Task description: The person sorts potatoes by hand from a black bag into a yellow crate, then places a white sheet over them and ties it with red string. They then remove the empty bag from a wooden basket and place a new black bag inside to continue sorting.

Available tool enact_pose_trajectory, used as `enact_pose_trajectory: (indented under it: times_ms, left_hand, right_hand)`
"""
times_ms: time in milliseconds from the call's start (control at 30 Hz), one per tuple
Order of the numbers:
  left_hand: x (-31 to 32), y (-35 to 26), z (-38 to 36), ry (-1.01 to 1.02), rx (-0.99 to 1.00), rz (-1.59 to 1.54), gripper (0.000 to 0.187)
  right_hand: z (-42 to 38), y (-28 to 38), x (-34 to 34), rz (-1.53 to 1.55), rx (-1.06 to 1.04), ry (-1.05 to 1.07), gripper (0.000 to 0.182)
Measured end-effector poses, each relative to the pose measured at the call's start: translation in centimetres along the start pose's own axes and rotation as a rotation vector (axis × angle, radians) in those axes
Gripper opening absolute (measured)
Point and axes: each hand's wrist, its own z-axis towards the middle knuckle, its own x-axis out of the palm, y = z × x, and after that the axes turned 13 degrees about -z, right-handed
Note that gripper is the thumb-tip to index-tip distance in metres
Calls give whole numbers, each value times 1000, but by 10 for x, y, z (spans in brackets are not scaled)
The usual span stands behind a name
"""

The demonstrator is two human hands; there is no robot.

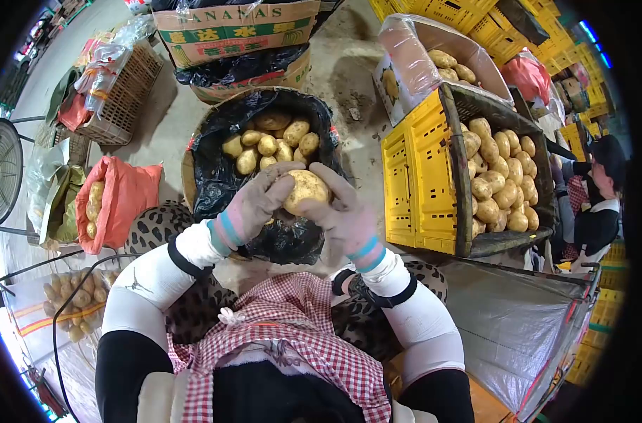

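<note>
A pale yellow potato (307, 193) is held up between my two gloved hands, over a box lined with black plastic (218, 185). My left hand (254, 201) wraps its fingers round the potato's left side. On the other side, my right hand (342, 209) grips it with thumb and fingers; part of this hand is smeared by motion. Both gloves are greyish with blue-striped cuffs. Several potatoes (267, 145) lie in the lined box, just beyond my hands.
To the right, a yellow crate (421, 187) holds many potatoes, with a plastic-lined carton (405, 42) behind it. A red sack (134, 194) of potatoes and a fan (2, 173) stand at left. Banana cartons (240, 35) are stacked ahead. Another person (596, 204) sits at far right.
</note>
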Motion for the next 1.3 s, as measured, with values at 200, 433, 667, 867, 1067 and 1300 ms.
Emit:
enact_pose_trajectory:
  times_ms: [200,433,667,867,1067,1300]
  left_hand:
    - [-6,8,6,88,-292,-702,61]
    - [-11,18,10,128,-340,113,53]
    - [-131,78,64,-18,-307,734,34]
    - [-227,244,116,467,-718,1645,59]
    - [-212,336,87,211,-763,1646,63]
    - [-70,129,116,375,-459,913,63]
  right_hand:
    - [18,-13,-18,381,66,-88,63]
    - [1,3,-25,619,153,216,64]
    - [-32,-17,-193,-171,-26,-1117,26]
    - [-51,-44,-181,-535,-56,-861,32]
    - [-43,-10,-116,-585,-404,-338,43]
    - [-39,-18,-91,-354,-124,-111,37]
